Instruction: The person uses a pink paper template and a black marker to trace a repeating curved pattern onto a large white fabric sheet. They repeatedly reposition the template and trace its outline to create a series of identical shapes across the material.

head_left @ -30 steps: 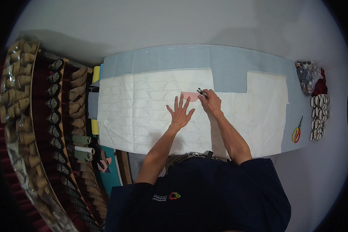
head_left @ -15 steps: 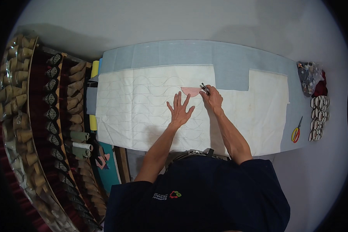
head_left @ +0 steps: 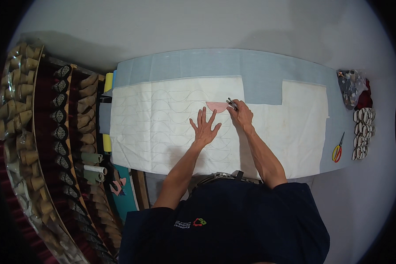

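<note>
A pink half-round template [head_left: 216,107] lies flat on a large white sheet [head_left: 290,141], which is marked with rows of thin wavy and straight lines. My left hand [head_left: 204,131] rests palm down with its fingers spread, the fingertips touching the template's lower edge. At the template's right end, my right hand [head_left: 242,115] pinches a small pen-like tool [head_left: 232,104], dark and silver. The tool's tip is by the template's right corner; whether it touches the sheet cannot be made out.
Yellow-and-red-handled scissors [head_left: 337,153] lie on the blue-grey cloth [head_left: 198,64] at the right. Beyond them are a filled plastic bag [head_left: 351,88] and stacked footwear-like pieces [head_left: 363,132]. Racks of shoe lasts [head_left: 28,156] and dark patterned shoes [head_left: 61,115] stand left.
The view has shifted slightly, so the table sits a little lower in the picture. Both hands and the template keep nearly the same places on the sheet.
</note>
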Available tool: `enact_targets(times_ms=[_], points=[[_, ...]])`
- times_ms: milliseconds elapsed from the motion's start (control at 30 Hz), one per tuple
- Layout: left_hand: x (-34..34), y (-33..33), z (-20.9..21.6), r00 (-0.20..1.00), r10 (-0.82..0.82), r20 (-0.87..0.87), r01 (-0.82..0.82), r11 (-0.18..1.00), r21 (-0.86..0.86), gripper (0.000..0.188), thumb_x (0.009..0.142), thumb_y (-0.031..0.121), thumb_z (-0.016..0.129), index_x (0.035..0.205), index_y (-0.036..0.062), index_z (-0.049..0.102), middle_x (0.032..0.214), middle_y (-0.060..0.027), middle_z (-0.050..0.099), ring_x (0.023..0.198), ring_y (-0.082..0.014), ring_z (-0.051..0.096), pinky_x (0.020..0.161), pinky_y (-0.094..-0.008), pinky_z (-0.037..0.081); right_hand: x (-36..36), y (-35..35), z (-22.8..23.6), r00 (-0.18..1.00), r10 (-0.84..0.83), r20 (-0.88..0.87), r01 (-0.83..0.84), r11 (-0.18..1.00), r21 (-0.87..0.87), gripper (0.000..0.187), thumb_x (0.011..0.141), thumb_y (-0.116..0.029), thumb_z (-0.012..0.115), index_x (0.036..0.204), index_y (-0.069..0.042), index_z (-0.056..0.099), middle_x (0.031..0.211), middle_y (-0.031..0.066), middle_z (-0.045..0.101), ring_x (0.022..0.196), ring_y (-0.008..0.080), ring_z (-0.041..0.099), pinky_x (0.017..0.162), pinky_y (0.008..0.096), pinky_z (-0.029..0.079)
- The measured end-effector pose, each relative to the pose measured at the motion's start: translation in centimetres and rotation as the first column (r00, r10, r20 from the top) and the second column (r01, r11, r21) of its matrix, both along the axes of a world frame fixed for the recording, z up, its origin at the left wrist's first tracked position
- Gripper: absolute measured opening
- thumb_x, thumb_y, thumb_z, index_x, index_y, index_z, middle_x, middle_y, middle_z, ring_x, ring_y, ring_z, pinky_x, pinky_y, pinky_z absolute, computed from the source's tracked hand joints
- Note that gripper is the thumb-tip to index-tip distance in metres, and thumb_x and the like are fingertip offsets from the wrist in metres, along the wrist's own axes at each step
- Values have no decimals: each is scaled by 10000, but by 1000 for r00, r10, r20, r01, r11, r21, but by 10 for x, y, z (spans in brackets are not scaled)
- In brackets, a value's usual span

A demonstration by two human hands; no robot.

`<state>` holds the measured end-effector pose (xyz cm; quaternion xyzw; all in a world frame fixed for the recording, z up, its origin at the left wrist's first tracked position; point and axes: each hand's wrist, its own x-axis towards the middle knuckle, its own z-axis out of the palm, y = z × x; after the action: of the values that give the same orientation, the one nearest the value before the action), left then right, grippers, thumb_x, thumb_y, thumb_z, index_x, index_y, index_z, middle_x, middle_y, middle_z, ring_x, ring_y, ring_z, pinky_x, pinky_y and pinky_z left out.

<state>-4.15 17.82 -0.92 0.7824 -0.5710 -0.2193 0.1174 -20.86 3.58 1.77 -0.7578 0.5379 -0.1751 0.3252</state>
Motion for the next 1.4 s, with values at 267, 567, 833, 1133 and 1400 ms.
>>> enact_targets(times_ms=[267,567,833,1133,1400], points=[[-5,-6,17,999,4,41,-7,998,67,747,1025,552,579,1688,332,313,1781,-162,116,1638,-394,62,1158,-831,21,-1,-16,3,995,-75,65,63,984,168,419,973,-490,711,1129,-103,749,944,94,716,882,243,683,731,420,523],[-6,-11,0,987,-154,38,157,980,-123,738,1005,372,530,1696,241,306,1789,-120,147,1647,-311,131,1254,-727,95,-11,-53,25,787,-455,416,244,849,468,708,1083,-608,517,892,38,732,761,77,650,703,153,570,674,325,483],[-16,-11,6,987,-127,99,136,987,-85,711,1019,349,486,1698,239,305,1792,-135,127,1651,-332,111,1253,-729,79,-24,-17,12,586,-522,620,166,826,539,555,1074,-511,619,1113,35,717,886,37,678,769,112,591,724,285,513],[-21,-12,3,989,-104,107,112,992,-66,716,1017,338,475,1701,223,296,1791,-146,126,1650,-335,113,1241,-746,57,-12,-7,29,645,-466,606,161,857,489,388,1066,-356,676,1138,21,732,885,33,714,792,94,611,721,261,495],[-20,-16,15,983,-102,153,110,993,-45,677,972,349,542,1624,199,442,1750,-163,242,1635,-356,155,1239,-736,107,27,-17,35,873,-38,486,-162,918,362,453,1082,-401,626,1266,6,702,950,95,755,864,165,662,785,317,525]])
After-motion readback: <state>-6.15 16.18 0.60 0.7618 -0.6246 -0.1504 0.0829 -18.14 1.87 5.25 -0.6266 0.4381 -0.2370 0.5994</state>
